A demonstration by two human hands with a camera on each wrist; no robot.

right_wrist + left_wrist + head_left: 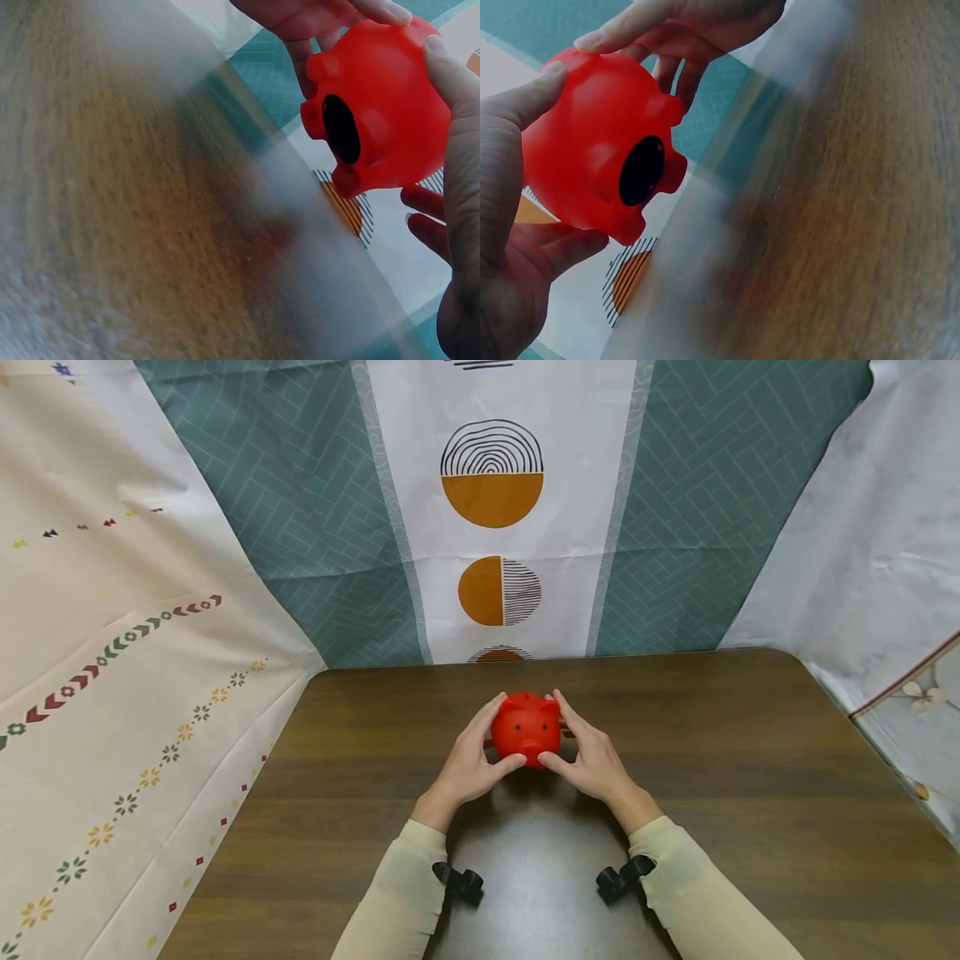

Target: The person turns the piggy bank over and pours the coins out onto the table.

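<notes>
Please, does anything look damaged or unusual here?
Nothing stands out. The red piggy bank, gripped between the left hand and right hand, shows no visible crack; the black round patch underneath may be its plug.

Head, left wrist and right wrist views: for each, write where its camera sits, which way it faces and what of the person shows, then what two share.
Head: worn on the head, facing forward and down over the table; the sleeves, left hand and right hand show, holding the red pig.
Left wrist: on that wrist, facing the pig from below; parts of both hands show.
Right wrist: on the other wrist, also facing the pig from below; parts of both hands show.
Shared: both wrist views show the black disc underneath.
</notes>
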